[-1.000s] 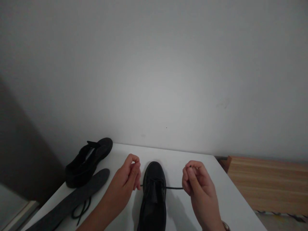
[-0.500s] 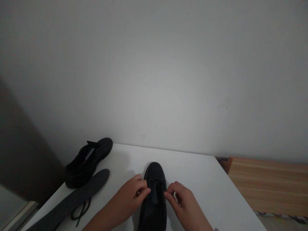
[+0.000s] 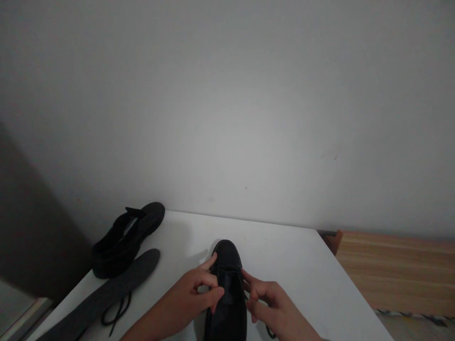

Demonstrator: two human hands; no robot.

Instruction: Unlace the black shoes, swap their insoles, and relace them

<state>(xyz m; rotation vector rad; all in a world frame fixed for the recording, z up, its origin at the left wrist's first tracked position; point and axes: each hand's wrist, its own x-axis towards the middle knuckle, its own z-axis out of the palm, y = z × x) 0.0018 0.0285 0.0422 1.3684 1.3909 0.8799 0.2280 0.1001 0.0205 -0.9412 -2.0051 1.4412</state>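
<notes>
A black shoe [image 3: 226, 255] lies on the white table in front of me, toe pointing away, its tongue exposed between the lace flaps. My left hand [image 3: 194, 293] is closed at the shoe's left side. Its index finger stretches along the toe edge, while the thumb and another finger grip the left flap. On the right side, my right hand [image 3: 268, 303] has its thumb and fingers bent together, with a fingertip against the shoe. A dark shoelace [image 3: 270, 333] shows by this hand and seems to run into its fingers; the grip itself is partly hidden.
At the left of the white table [image 3: 284, 246] stands another black shoe [image 3: 117, 251] with its tongue raised. A grey insole [image 3: 124, 282] lies beside it, with a loose black lace [image 3: 115, 316] nearby. A wall rises behind the table. Wooden board [image 3: 394, 274] is at the right.
My left index finger has stretched forward onto the toe's side. My right hand has shifted slightly down and its fingers have regrouped; a length of lace now shows beneath it.
</notes>
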